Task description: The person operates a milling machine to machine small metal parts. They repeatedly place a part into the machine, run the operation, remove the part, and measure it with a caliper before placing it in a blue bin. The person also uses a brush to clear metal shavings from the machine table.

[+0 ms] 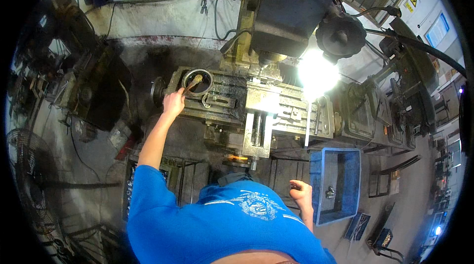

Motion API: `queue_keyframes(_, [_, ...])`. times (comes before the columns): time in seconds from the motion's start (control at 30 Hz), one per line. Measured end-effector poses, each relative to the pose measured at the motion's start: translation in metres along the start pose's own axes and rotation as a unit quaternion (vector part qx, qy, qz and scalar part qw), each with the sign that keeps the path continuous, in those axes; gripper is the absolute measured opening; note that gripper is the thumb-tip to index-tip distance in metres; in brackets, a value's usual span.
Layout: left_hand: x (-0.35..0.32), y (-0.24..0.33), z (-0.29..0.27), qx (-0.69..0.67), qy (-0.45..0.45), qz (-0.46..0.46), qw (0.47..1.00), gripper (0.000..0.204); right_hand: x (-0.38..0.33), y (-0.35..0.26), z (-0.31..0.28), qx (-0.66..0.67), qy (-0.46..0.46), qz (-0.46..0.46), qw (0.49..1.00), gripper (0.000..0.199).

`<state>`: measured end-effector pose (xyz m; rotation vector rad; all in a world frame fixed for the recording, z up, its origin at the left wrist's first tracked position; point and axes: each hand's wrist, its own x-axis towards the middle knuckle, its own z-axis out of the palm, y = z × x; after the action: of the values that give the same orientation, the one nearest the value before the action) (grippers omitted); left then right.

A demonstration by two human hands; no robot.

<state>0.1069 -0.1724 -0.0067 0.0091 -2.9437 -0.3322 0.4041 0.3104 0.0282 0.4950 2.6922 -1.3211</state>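
Note:
My left hand (pixel 174 102) is closed round the handle of a brush (pixel 191 85). The brush's pale tip is over the mouth of a round pot (pixel 211 85), which stands on the left end of the milling machine's table (pixel 227 80). A small curved metal piece (pixel 206 101) lies just in front of the pot. Low on the right, beside a blue plastic crate (pixel 317 185), my right hand (pixel 301 195) hangs with its fingers curled; whether anything is in them cannot be made out. A vise (pixel 264 98) sits mid-table, apart from both hands.
Above the table hangs the dark machine head (pixel 284 10), with a glaring work lamp (pixel 318 74) to its right. A small metal part (pixel 330 193) lies inside the crate. A handwheel (pixel 158 91) juts from the table's left end. A caged fan (pixel 27 170) stands far left.

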Motion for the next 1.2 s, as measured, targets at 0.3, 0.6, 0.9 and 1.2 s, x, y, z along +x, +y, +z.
queue_keyframes(0.3, [-0.023,-0.019,-0.004,-0.125,0.165,-0.015,0.978,0.028,-0.011,0.024,0.013,0.034,0.015,-0.005,0.999,0.036])
queue_keyframes(0.6, [-0.054,-0.027,-0.026,-0.581,0.014,-0.210,0.786,0.022,-0.008,0.013,0.013,0.016,0.000,-0.011,1.000,0.034])
queue_keyframes(0.9, [-0.047,0.076,-0.043,-0.680,-0.041,-0.122,0.721,0.020,-0.005,0.012,0.014,0.016,-0.003,-0.015,1.000,0.035])
queue_keyframes(1.2, [0.011,0.170,-0.006,-0.748,-0.124,-0.071,0.648,0.021,-0.021,0.018,0.011,0.006,0.011,0.000,1.000,0.038])
